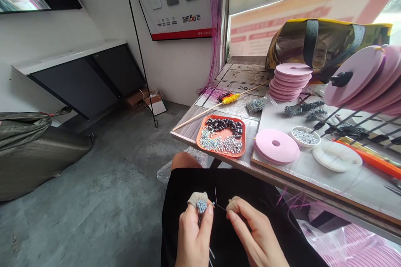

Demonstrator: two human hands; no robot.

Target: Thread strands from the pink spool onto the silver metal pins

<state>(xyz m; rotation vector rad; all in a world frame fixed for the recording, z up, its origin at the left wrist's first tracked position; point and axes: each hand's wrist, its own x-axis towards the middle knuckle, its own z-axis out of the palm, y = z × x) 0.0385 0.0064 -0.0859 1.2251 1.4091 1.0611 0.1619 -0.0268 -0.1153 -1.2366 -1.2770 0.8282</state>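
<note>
Both my hands are low over my lap, above a black skirt (225, 200). My left hand (194, 233) is closed around a small bunch of pale blue tube beads (201, 205), with a tan wrap on its fingertip. My right hand (250, 233) pinches a thin dark needle or wire (219, 204) that points toward the beads; its fingertip is wrapped too. The two hands are a few centimetres apart.
A table (188, 131) stands ahead at right. On it are an orange tray (221, 137) of black, blue and silver beads, pink discs (275, 146), a stack of pink discs (291, 81), a white bowl of beads (305, 137), a long stick (206, 110) and a bag (326, 41). Grey sacks (34, 150) lie on the floor at left.
</note>
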